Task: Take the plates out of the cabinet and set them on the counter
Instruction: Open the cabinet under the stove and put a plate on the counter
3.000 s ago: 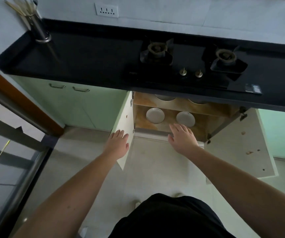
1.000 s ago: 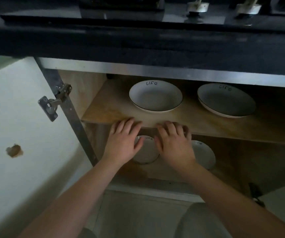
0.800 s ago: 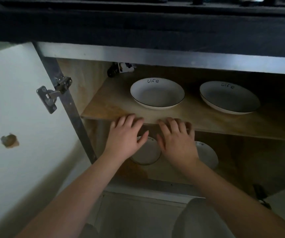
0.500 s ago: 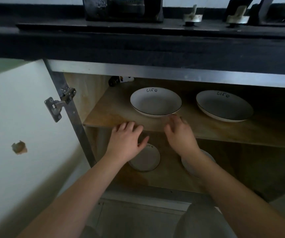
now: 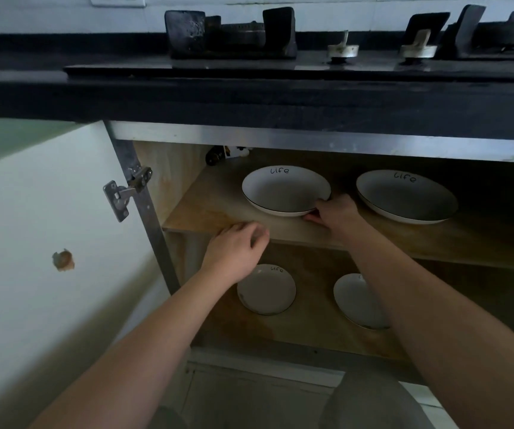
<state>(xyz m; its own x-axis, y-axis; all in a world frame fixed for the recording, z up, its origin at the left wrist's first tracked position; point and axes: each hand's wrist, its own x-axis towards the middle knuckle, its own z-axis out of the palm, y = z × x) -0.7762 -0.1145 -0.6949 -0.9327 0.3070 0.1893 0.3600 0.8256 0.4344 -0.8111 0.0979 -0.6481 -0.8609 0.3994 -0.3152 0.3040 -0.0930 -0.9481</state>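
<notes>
Right hand (image 5: 334, 212) pinches the plate (image 5: 285, 190) rim just beyond it, to lift it w/ control. Left hand (image 5: 237, 247) rests loosely curled on the shelf (image 5: 206, 212) edge, prob. for balance.

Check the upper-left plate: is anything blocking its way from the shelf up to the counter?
Nothing visible blocks it. The right hand grips the upper-left plate at its near right rim; the cabinet front is open, though the counter edge overhangs it.
</notes>
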